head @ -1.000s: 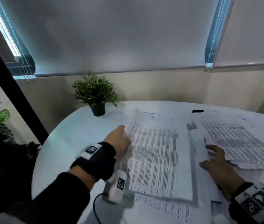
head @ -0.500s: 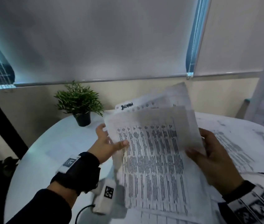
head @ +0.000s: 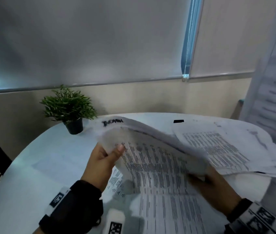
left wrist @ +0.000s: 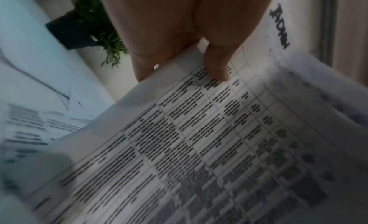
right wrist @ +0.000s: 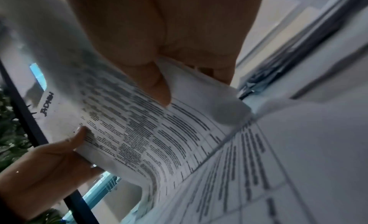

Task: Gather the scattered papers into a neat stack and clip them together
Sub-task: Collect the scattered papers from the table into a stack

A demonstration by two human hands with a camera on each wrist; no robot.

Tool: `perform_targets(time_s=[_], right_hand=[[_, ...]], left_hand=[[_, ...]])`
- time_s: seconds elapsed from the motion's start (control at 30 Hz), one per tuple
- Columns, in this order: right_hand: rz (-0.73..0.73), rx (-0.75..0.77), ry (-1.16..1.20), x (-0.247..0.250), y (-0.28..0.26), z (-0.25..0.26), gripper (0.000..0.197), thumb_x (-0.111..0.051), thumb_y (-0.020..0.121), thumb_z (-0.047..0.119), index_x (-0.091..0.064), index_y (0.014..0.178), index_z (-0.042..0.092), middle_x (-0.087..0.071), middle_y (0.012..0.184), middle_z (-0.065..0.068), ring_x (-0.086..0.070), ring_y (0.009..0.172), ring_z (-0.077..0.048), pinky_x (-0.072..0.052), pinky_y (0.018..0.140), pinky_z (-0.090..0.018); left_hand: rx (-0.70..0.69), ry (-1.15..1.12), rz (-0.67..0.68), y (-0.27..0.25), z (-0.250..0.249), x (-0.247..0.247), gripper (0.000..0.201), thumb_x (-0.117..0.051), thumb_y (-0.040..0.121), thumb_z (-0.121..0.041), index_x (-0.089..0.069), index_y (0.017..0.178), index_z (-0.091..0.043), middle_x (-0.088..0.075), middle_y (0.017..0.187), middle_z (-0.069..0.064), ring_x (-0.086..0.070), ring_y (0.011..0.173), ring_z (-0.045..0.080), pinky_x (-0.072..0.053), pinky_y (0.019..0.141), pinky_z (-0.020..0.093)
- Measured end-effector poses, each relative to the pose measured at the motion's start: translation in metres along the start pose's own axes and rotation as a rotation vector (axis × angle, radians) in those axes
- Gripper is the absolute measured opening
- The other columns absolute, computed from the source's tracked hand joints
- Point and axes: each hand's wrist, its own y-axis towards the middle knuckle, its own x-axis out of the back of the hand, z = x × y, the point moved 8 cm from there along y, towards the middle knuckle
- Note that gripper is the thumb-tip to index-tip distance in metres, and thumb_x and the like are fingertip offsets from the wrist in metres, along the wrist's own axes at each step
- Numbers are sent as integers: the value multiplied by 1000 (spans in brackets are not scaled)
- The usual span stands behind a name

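A bundle of printed papers (head: 159, 166) hangs bowed above the white round table (head: 37, 166), held between both hands. My left hand (head: 110, 154) pinches its near left corner, thumb (left wrist: 217, 62) on the printed face and the other fingers behind. My right hand (head: 199, 180) grips the right edge, with its thumb (right wrist: 157, 88) pressed on the top sheet. The back sheet bears a handwritten word (head: 112, 122). More printed sheets (head: 218, 149) lie fanned on the table at the right. Another printed sheet (head: 167, 213) lies under the bundle.
A small potted plant (head: 69, 108) stands at the table's far left edge. A small black object (head: 178, 121) lies at the far side of the table. A tall pale printed surface (head: 274, 81) fills the right edge. Closed blinds and wall behind.
The papers lay flat one second ago. Both hands lifted them upright, and now the bundle has tipped lower and bowed, its top curling away from me.
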Motion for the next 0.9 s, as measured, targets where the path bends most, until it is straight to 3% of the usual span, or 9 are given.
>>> perform_targets(time_s=[0.1, 0.17, 0.23, 0.33, 0.43, 0.53, 0.63, 0.73, 0.9], right_hand=[[-233, -46, 38, 49, 16, -2, 49, -53, 79, -20, -53, 87, 29, -63, 85, 21, -59, 76, 2, -46, 68, -10], [-352, -158, 40, 92, 31, -16, 24, -55, 80, -11, -55, 91, 10, -65, 81, -8, -60, 71, -28, -46, 61, -35], [-378, -301, -96, 129, 46, -39, 18, -57, 72, 9, -52, 86, -1, -53, 75, -31, -55, 70, -45, -38, 57, -39], [-473, -514, -343, 168, 47, -63, 27, -54, 76, 15, -40, 98, 10, -49, 78, -15, -51, 78, -33, -36, 66, -35], [-523, -566, -510, 185, 45, -74, 37, -52, 82, -2, -28, 105, 14, -41, 68, -9, -44, 66, -28, -40, 68, -38], [-434, -607, -713, 189, 49, -87, 40, -54, 80, -3, -33, 108, 17, -43, 69, -9, -47, 66, -27, -43, 71, -36], [-157, -690, -1009, 183, 56, -110, 30, -57, 83, 14, -51, 109, 27, -57, 105, -8, -54, 97, -30, -46, 92, -35], [-16, -817, -1209, 179, 51, -128, 37, -53, 85, 25, -54, 116, 45, -46, 129, -3, -38, 123, -29, -37, 104, -39], [-88, -761, -1246, 165, 48, -110, 37, -44, 87, 33, -53, 122, 44, -37, 137, -4, -25, 129, -30, -24, 108, -44]], left_hand=[[44, 103, 22, 9, -3, -9, 59, -77, 63, -50, -46, 107, -28, -69, 91, -3, -66, 81, 13, -55, 74, 33], [176, 468, 66, 12, 11, -10, 62, -65, 69, -62, -35, 113, -29, -62, 104, 3, -61, 80, 15, -51, 74, 30], [307, 883, 205, 13, 28, -8, 54, -58, 85, -55, -29, 118, -24, -60, 104, 4, -59, 77, 16, -48, 68, 26], [416, 1392, 425, 13, 51, -8, 59, -55, 87, -56, -34, 126, -17, -59, 118, 8, -60, 97, 21, -48, 84, 31], [494, 1598, 515, 15, 63, -13, 75, -52, 84, -65, -38, 134, -11, -52, 133, 8, -53, 116, 23, -45, 93, 33], [572, 1567, 554, 12, 72, -28, 80, -53, 74, -76, -52, 123, -13, -58, 122, 6, -56, 108, 22, -46, 88, 31], [532, 1636, 594, 4, 74, -46, 58, -55, 71, -78, -62, 85, -22, -62, 95, -2, -61, 92, 21, -42, 73, 27], [482, 1738, 601, 2, 78, -51, 63, -56, 64, -81, -56, 67, -18, -59, 78, -4, -58, 71, 18, -43, 65, 26], [521, 1672, 615, -1, 74, -52, 38, -61, 82, -57, -64, 95, -21, -60, 97, 5, -59, 90, 22, -47, 75, 29]])
